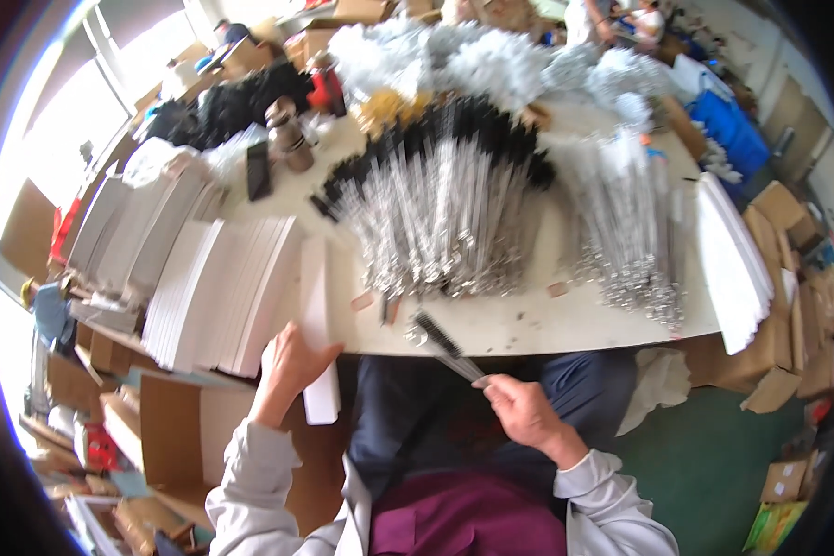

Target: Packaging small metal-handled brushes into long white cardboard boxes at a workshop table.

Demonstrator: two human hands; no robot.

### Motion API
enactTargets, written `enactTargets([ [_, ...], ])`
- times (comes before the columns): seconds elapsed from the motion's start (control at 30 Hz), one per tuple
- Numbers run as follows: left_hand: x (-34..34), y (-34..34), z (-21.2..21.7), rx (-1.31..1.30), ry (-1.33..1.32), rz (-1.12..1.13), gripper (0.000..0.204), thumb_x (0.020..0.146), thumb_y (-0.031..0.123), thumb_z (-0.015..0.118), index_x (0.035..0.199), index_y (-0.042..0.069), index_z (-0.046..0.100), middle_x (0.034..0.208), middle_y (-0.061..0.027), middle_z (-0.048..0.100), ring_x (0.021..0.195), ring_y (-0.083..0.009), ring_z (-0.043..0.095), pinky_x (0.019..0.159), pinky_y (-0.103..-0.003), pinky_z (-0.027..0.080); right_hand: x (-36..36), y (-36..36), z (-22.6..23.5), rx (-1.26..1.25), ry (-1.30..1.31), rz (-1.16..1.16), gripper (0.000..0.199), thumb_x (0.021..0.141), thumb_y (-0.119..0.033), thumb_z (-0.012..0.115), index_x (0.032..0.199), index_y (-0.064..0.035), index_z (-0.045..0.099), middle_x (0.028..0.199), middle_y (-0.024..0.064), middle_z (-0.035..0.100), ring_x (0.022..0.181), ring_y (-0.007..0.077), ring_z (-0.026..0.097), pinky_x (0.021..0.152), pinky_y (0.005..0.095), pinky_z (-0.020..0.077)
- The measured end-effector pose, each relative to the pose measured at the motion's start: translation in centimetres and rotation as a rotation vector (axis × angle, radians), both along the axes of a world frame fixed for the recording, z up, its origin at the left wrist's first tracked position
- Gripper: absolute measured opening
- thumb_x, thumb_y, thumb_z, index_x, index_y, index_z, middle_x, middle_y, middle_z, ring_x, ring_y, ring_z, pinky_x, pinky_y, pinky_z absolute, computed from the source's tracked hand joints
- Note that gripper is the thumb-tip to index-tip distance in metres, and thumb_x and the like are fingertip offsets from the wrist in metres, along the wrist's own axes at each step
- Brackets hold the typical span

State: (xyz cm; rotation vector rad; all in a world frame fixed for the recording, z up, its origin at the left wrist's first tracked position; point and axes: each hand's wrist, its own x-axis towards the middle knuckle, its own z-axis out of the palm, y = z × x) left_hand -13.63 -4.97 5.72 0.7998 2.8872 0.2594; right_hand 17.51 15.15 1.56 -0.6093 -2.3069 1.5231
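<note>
In my right hand is a slim brush with black bristles and a pale, thin stem. Its stem end is pinched between thumb and fingers, and the bristles point up and left over the table's front edge. Whether it is one brush or more, I cannot tell. My left hand is on a long, narrow white box, with the thumb across it and the fingers at its left side. The box's near end juts past the table edge. Beyond my hands lies a wide fan of similar brushes, black ends far, shiny ends near.
Stacked white boxes stand left, with more white boxes at the right edge. A second bundle of thin stems lies right of the fan. A phone, a brown flask and heaped clear plastic are farther back. An open carton stands lower left.
</note>
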Motion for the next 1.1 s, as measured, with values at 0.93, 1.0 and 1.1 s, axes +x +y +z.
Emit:
enactTargets([
  [0.93, 1.3, 1.5, 0.2, 1.432, -1.23, 0.002, 0.056, 0.092, 0.013, 0.064, 0.143, -0.005, 0.05, 0.104, -0.0188, 0.07, 0.077, -0.0235, 0.068, 0.067, -0.037, 0.06, 0.8, -2.7, 3.3, -0.036, 0.053, -0.007, 0.037, 0.103, -0.006, 0.059, 0.14, 0.0004, 0.059, 0.107, 0.0254, 0.074, 0.087, 0.0258, 0.077, 0.075, 0.0338, 0.0571],
  [1.0, 0.9, 2.8, 1.0, 1.474, -1.21, -0.027, 0.055, 0.096, 0.016, 0.064, 0.146, -0.002, 0.049, 0.104, -0.018, 0.071, 0.079, -0.0209, 0.069, 0.07, -0.035, 0.06, 1.1, -2.8, 3.8, -0.055, 0.092, 0.004, 0.036, 0.104, -0.007, 0.059, 0.139, -0.0006, 0.061, 0.091, 0.0168, 0.072, 0.069, 0.0101, 0.061, 0.066, 0.0287, 0.0533],
  [1.1, 0.0, 4.4, 1.2, 1.56, -1.193, -0.08, 0.055, 0.099, 0.017, 0.062, 0.149, -0.001, 0.045, 0.109, -0.021, 0.069, 0.083, -0.0231, 0.069, 0.077, -0.038, 0.06, 1.2, -3.1, 4.0, -0.131, 0.106, 0.065, 0.035, 0.111, -0.014, 0.052, 0.142, 0.0013, 0.059, 0.07, -0.0057, 0.044, 0.059, 0.0033, 0.037, 0.052, 0.0229, 0.0337],
])
